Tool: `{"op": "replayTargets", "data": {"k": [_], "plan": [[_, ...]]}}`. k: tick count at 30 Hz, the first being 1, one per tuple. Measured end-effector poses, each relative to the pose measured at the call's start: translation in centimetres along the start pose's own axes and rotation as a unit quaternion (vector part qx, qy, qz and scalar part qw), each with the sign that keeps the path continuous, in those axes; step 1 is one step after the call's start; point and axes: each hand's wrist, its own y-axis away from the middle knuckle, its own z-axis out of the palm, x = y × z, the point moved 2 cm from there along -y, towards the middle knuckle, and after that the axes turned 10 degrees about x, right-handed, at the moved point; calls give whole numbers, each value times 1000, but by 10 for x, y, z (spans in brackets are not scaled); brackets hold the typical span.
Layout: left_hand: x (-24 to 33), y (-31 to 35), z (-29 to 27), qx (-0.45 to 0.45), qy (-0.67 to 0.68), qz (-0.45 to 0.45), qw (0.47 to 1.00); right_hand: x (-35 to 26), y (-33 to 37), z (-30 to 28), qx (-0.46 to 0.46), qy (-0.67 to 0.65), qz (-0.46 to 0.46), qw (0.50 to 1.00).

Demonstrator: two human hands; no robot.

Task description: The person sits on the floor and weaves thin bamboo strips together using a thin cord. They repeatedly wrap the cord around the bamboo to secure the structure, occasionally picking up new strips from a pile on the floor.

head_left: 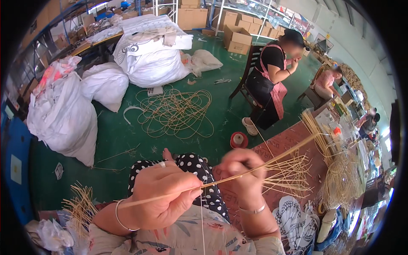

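Observation:
My left hand (159,197) is closed in a pinch on a thin pale cane strip (291,149), which slants from my left wrist up to the right. A white thread (202,227) hangs from the strip just beside those fingertips, down over my lap. Behind the strip is my right hand (243,168), its fingers curled and blurred by motion. Whatever it grips, if anything, does not show. To its right, a bundle of cut cane sticks (289,176) fans out over a reddish-brown board (272,144).
Loose cane coils (176,112) lie on the green floor ahead, with stuffed white sacks (63,114) to the left. A red-rimmed spool (239,140) stands near a seated co-worker (276,76). Cane bundles (344,182) and white patterned pieces (295,221) lie at right, more sticks (80,206) at lower left.

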Motion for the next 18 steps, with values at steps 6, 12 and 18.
{"op": "replayTargets", "data": {"k": [6,12,18], "plan": [[5,5,5,17,-67,35,997,-30,41,24,-42,12,-5,999],[9,8,6,29,-96,44,994,-18,42,44,-27,-228,145,962],[11,12,0,24,-87,24,996,-21,47,38,-139,-153,104,973]]}}
